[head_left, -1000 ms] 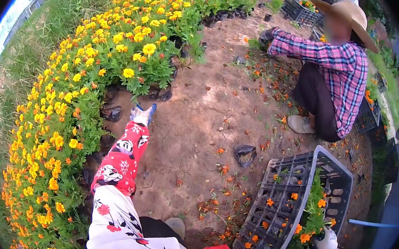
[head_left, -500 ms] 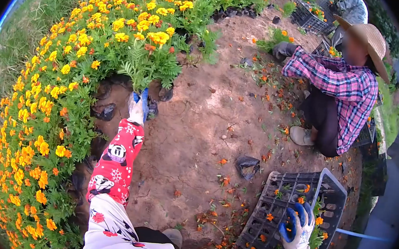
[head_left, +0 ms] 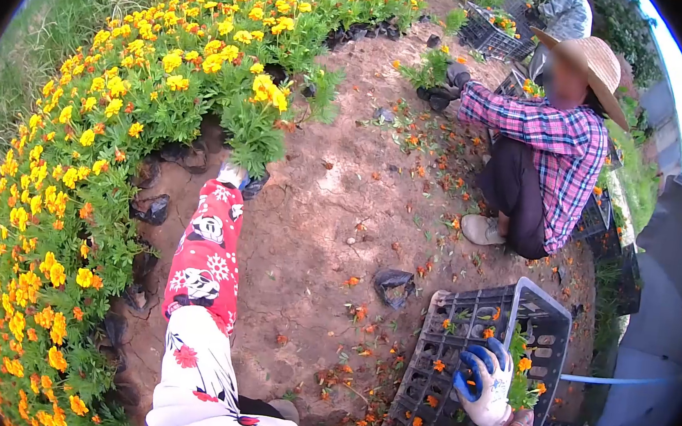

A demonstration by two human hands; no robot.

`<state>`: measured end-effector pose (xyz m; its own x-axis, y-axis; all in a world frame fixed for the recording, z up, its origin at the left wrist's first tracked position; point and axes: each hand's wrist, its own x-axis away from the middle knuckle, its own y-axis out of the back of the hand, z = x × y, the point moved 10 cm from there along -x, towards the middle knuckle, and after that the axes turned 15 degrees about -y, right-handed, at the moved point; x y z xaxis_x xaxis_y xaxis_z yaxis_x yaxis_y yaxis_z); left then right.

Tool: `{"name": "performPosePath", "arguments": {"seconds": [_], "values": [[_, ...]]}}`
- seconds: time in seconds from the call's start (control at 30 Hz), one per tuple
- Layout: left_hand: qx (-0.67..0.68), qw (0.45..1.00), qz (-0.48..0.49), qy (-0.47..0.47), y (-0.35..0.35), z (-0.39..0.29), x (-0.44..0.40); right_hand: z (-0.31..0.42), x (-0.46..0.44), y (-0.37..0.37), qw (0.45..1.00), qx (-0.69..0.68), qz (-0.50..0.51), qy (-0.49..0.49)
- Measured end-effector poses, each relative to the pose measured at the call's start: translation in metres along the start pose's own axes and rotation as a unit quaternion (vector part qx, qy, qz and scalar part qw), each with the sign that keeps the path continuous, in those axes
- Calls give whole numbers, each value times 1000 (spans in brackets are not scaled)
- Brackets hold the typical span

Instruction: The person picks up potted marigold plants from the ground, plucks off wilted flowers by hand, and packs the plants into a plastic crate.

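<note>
My left hand (head_left: 234, 175), in a white and blue glove, grips a marigold plant (head_left: 252, 135) low down, at the edge of the flower bed. Foliage hides most of its fingers, and a black bag (head_left: 255, 185) shows beside them. Over the slatted side of a black crate (head_left: 434, 349) is my right hand (head_left: 484, 384), gloved the same way, its fingers curled but apart and nothing seen between them. Inside the crate, which appears tipped on its side, are green plants with orange flowers (head_left: 523, 364).
A co-worker (head_left: 565, 144) in a straw hat squats at the upper right, holding a plant (head_left: 430, 72). Another person (head_left: 567, 17) is behind. More crates (head_left: 496, 37) stand there. An empty black bag (head_left: 394, 287) and fallen petals lie on the soil.
The plant at my left hand has shifted and leans right. My right hand has come out from among the crate's plants to above its side. The co-worker's plant has been raised off the ground.
</note>
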<state>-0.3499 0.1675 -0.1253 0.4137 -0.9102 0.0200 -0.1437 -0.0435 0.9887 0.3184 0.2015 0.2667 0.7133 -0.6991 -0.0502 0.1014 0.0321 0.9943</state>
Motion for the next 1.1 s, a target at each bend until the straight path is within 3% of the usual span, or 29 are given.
{"name": "performPosePath", "arguments": {"seconds": [0.07,0.2,0.4,0.6,0.7,0.8,0.9,0.93,0.97,1.1], "values": [[82,991,-98,46,56,-57,32,1,2,-1,1000,-8,-15,4],[201,959,-186,-67,118,-178,98,3,7,4,999,-31,-37,12],[371,891,-43,-256,122,-324,155,-2,6,16,996,-45,-75,2],[466,833,73,-288,104,-359,138,-3,10,26,994,-46,-102,2],[492,822,96,-272,82,-348,138,13,2,41,986,-95,-128,39],[508,809,122,-269,71,-350,153,37,-17,36,978,-188,-82,42],[528,794,130,-273,70,-368,158,69,-51,31,969,-248,-19,15],[531,791,129,-274,74,-376,158,75,-60,32,958,-281,-53,12],[535,789,127,-275,79,-380,155,77,-72,26,961,-272,-25,-38],[546,783,121,-274,85,-392,154,89,-107,4,973,-227,-27,-32]]}}
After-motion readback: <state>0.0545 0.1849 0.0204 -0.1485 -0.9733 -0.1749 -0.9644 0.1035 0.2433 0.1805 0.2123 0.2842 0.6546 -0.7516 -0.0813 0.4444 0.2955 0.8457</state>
